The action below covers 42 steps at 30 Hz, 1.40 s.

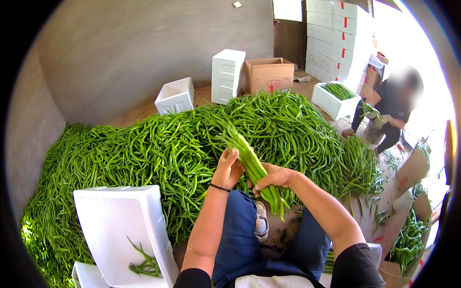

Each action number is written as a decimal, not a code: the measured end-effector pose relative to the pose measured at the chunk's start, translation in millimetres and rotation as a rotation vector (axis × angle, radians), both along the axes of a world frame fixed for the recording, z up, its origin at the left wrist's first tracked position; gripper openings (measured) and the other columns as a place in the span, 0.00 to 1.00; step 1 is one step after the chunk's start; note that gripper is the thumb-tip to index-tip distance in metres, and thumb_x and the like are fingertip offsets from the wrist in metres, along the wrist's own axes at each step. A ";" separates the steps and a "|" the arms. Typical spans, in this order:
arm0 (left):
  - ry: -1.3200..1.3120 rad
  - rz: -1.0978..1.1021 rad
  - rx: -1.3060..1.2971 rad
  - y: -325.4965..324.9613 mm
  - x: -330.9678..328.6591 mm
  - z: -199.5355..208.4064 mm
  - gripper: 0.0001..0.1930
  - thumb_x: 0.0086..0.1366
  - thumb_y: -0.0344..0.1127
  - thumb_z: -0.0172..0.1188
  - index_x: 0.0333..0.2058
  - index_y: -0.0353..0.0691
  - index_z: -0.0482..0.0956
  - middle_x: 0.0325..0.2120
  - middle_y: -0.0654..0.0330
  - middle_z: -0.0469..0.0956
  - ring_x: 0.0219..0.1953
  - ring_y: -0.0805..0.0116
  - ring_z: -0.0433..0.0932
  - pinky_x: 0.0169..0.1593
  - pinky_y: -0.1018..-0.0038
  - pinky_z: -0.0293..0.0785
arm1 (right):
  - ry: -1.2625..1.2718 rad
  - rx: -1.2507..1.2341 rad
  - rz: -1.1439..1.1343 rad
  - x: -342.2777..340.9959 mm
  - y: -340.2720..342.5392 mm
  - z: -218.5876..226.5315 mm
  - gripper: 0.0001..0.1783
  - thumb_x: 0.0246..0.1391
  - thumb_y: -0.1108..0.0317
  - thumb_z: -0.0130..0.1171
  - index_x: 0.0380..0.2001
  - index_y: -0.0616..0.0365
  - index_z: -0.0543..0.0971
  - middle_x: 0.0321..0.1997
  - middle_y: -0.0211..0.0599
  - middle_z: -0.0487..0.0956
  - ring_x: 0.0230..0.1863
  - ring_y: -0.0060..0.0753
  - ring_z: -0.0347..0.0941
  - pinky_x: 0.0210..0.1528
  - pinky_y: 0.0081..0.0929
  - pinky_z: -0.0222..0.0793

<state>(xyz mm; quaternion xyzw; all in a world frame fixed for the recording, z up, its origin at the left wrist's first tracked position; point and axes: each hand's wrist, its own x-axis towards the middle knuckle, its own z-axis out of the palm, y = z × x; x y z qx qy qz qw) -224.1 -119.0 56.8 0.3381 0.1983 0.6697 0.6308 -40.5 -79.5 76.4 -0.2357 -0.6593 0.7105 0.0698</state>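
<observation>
A bundle of long green peppers (pixel 249 159) slants across the space in front of my knees, its upper end leaning left. My right hand (pixel 276 178) wraps around its lower part, with the thumb across the front and several tips hanging below. My left hand (pixel 227 169), with a black band at the wrist, is closed against the bundle's left side, thumb up; some of its fingers are hidden. Just beyond both hands spreads a large heap of loose green peppers (pixel 158 158).
A white foam box (pixel 115 225) with a few peppers stands at the near left. Behind the heap are white boxes (pixel 225 77) and a cardboard carton (pixel 269 74). At right, a person (pixel 396 101) crouches beside a pepper-filled foam box (pixel 331 103). Cardboard boxes (pixel 413 170) line the right side.
</observation>
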 end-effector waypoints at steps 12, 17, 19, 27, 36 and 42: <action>-0.015 -0.017 -0.228 35.8 36.8 -4.2 0.14 0.54 0.28 0.56 0.41 0.41 0.67 0.29 0.57 0.74 0.33 0.63 0.75 0.40 0.67 0.74 | -0.008 0.116 -0.186 41.9 -9.5 5.4 0.38 0.60 0.36 0.31 0.55 0.58 0.68 0.46 0.36 0.76 0.42 0.27 0.74 0.47 0.27 0.70; -0.029 -0.103 -0.321 51.0 38.4 -2.4 0.09 0.54 0.29 0.57 0.35 0.41 0.69 0.28 0.56 0.75 0.31 0.59 0.76 0.39 0.63 0.77 | 0.179 -0.163 -0.215 55.0 -12.7 30.5 0.47 0.57 0.30 0.22 0.62 0.60 0.59 0.43 0.32 0.77 0.36 0.17 0.70 0.33 0.19 0.67; -0.093 -0.086 -0.407 55.6 38.2 -6.3 0.08 0.54 0.29 0.56 0.34 0.40 0.70 0.28 0.56 0.76 0.31 0.59 0.76 0.40 0.62 0.76 | 0.241 -0.404 -0.284 59.2 -9.9 17.0 0.50 0.55 0.27 0.22 0.62 0.60 0.58 0.48 0.38 0.75 0.34 0.18 0.70 0.30 0.16 0.66; -0.074 0.045 -0.386 74.4 30.7 -17.8 0.08 0.53 0.31 0.58 0.30 0.36 0.71 0.27 0.55 0.76 0.31 0.57 0.76 0.39 0.60 0.76 | 0.074 0.311 -0.917 128.6 -1.9 13.9 0.18 0.62 0.55 0.44 0.39 0.59 0.73 0.31 0.30 0.76 0.28 0.20 0.69 0.30 0.22 0.67; -0.061 0.287 -0.379 77.6 43.4 -25.6 0.07 0.53 0.27 0.58 0.31 0.39 0.71 0.27 0.57 0.75 0.31 0.59 0.75 0.42 0.59 0.75 | -0.438 1.423 -0.595 78.4 -55.0 8.7 0.19 0.49 0.71 0.56 0.46 0.62 0.69 0.41 0.45 0.75 0.38 0.46 0.74 0.43 0.37 0.70; 0.022 0.375 -0.285 67.6 54.0 -18.1 0.15 0.49 0.22 0.64 0.35 0.37 0.68 0.28 0.57 0.74 0.28 0.61 0.77 0.32 0.61 0.79 | -0.648 1.458 -0.368 73.6 -34.3 22.2 0.16 0.43 0.74 0.55 0.39 0.61 0.69 0.33 0.42 0.73 0.38 0.43 0.75 0.33 0.38 0.70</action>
